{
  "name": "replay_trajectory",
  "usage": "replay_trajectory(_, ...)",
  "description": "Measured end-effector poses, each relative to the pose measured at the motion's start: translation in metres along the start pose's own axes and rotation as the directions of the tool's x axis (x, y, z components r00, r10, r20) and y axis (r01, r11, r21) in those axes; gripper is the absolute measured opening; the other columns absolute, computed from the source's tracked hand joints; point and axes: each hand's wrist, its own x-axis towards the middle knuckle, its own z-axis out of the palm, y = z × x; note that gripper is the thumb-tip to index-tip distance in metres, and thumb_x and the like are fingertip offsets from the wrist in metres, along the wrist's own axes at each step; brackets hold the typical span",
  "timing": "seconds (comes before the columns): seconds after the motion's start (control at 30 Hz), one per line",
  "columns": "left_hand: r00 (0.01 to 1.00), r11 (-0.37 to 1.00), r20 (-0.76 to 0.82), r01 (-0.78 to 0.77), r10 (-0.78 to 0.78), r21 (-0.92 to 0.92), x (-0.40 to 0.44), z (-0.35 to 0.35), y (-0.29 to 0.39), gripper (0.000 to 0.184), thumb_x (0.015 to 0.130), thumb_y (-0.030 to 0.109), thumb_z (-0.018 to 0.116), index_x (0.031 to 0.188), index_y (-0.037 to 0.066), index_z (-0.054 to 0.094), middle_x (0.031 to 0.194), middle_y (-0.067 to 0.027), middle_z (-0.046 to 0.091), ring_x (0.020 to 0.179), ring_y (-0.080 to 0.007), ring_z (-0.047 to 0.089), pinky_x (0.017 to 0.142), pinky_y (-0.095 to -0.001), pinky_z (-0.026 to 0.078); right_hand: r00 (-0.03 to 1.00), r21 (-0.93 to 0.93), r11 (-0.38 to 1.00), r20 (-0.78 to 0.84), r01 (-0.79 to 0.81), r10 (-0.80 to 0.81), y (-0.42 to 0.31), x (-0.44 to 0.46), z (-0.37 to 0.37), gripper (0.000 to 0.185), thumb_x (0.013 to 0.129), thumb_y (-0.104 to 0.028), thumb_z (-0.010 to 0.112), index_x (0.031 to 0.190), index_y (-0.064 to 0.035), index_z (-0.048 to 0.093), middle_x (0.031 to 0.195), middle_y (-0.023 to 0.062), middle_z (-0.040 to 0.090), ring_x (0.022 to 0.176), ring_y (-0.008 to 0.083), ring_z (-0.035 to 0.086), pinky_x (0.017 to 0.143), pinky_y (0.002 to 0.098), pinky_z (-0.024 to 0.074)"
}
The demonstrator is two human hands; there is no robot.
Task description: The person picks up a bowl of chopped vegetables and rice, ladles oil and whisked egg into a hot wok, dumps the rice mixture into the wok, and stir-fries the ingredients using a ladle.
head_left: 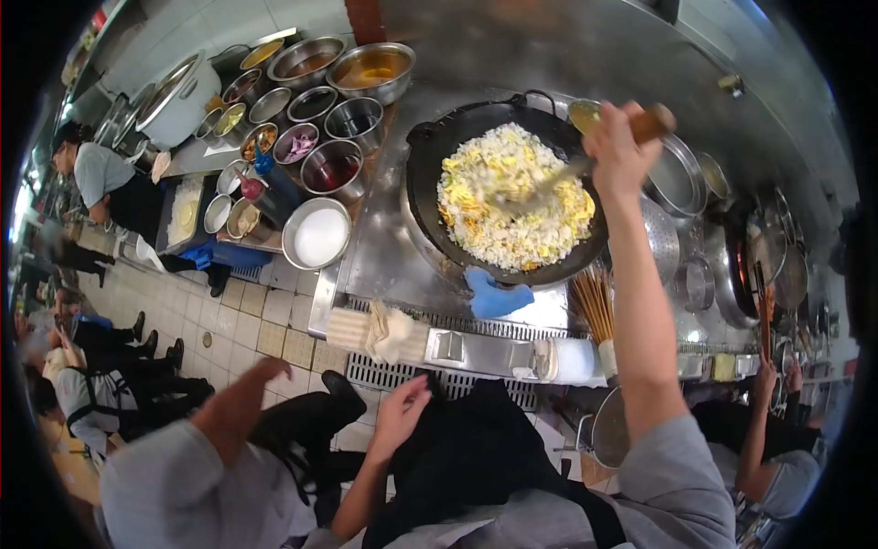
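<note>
While the right hand (622,151) grips the stirring tool (569,174) and the left hand (402,412) hangs empty, fingers loosely bent, the rice and egg (489,165) in the wok (425,201) probably mix best with low, sweeping scoops inward from the rim.

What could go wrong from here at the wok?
The rice and egg mix spreads wide in the wok, so the utensil in the right hand could flick some over the rim. The blue cloth lies by the wok's near edge and might scorch. A co-worker's arm is close to the left hand; they could bump.
</note>
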Motion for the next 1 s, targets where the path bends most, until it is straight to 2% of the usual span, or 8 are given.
replay_trajectory(0.23,0.746,0.656,0.216,-0.660,0.630,0.367,0.096,0.041,0.131,0.027,0.083,0.015,0.064,0.107,0.002,0.063,0.111,-0.0158,0.061,0.107,-0.0307,0.056,0.091,-0.0383,0.043,0.995,-0.092,0.995,-0.096,-0.040,0.031,-0.056,-0.019,0.022,0.029,0.081,-0.005,0.066,0.063,-0.0113,0.043,0.050,-0.0040,0.038,0.041,0.0061,0.036,0.040,0.0234,0.0297)
replay_trajectory(0.33,0.678,0.513,0.214,-0.693,0.703,0.508,0.131,0.068,0.144,0.029,0.082,0.021,0.065,0.104,0.002,0.064,0.111,-0.0146,0.060,0.110,-0.0302,0.052,0.092,-0.0413,0.040,0.987,-0.114,0.989,-0.116,0.096,-0.109,0.017,-0.037,0.002,0.028,0.079,-0.005,0.069,0.064,-0.0097,0.045,0.053,-0.0042,0.043,0.047,0.0050,0.042,0.045,0.0215,0.0321)
replay_trajectory(0.4,0.756,0.568,0.281,-0.637,0.591,0.521,0.147,0.076,0.141,0.029,0.081,0.023,0.065,0.101,0.002,0.065,0.108,-0.0133,0.061,0.107,-0.0298,0.052,0.089,-0.0425,0.040,0.974,-0.115,0.990,0.197,-0.087,0.109,0.004,-0.015,0.002,0.031,0.081,-0.013,0.070,0.061,-0.0097,0.046,0.053,-0.0056,0.043,0.047,0.0045,0.042,0.045,0.0219,0.0309)
replay_trajectory(0.53,0.773,0.575,0.370,-0.633,0.516,0.518,0.161,0.080,0.141,0.031,0.082,0.030,0.063,0.095,0.002,0.067,0.097,-0.0115,0.062,0.097,-0.0297,0.053,0.084,-0.0446,0.040,0.992,-0.170,0.980,0.051,-0.106,0.117,-0.092,0.014,-0.028,0.030,0.084,-0.015,0.066,0.062,-0.0104,0.046,0.049,-0.0039,0.040,0.038,0.0077,0.034,0.039,0.0260,0.0252)
replay_trajectory(0.63,0.731,0.612,0.355,-0.682,0.583,0.401,0.181,0.098,0.112,0.031,0.082,0.032,0.064,0.080,0.001,0.064,0.081,-0.0152,0.061,0.085,-0.0344,0.054,0.074,-0.0429,0.044,0.996,0.011,0.997,0.030,-0.082,0.082,-0.062,-0.004,-0.069,0.031,0.085,-0.011,0.060,0.061,-0.0107,0.042,0.047,-0.0026,0.035,0.037,0.0089,0.031,0.039,0.0270,0.0251)
replay_trajectory(0.73,0.783,0.616,0.290,-0.616,0.551,0.491,0.149,0.101,0.128,0.036,0.083,0.035,0.062,0.068,0.002,0.058,0.071,-0.0181,0.058,0.074,-0.0367,0.054,0.066,-0.0456,0.044,0.921,0.159,0.963,-0.292,-0.219,0.257,-0.043,0.011,-0.092,0.031,0.084,-0.012,0.057,0.061,-0.0124,0.037,0.046,-0.0023,0.027,0.036,0.0098,0.025,0.042,0.0303,0.0263)
replay_trajectory(0.87,0.639,0.481,0.231,-0.728,0.734,0.488,0.049,0.070,0.178,0.037,0.076,0.031,0.072,0.056,0.006,0.055,0.054,-0.0118,0.053,0.052,-0.0295,0.051,0.051,-0.0403,0.042,0.860,0.086,0.908,-0.296,-0.410,0.416,-0.095,0.037,-0.102,0.033,0.084,-0.018,0.057,0.061,-0.0154,0.034,0.045,-0.0051,0.024,0.037,0.0091,0.023,0.043,0.0279,0.0205)
replay_trajectory(1.0,0.667,0.492,0.207,-0.693,0.716,0.527,0.086,0.083,0.163,0.039,0.076,0.032,0.071,0.055,0.005,0.052,0.055,-0.0126,0.052,0.052,-0.0302,0.051,0.051,-0.0408,0.041,0.880,-0.050,0.966,-0.427,-0.255,0.210,-0.069,0.044,-0.078,0.028,0.082,-0.016,0.062,0.063,-0.0118,0.041,0.046,-0.0017,0.031,0.035,0.0117,0.031,0.039,0.0313,0.0279)
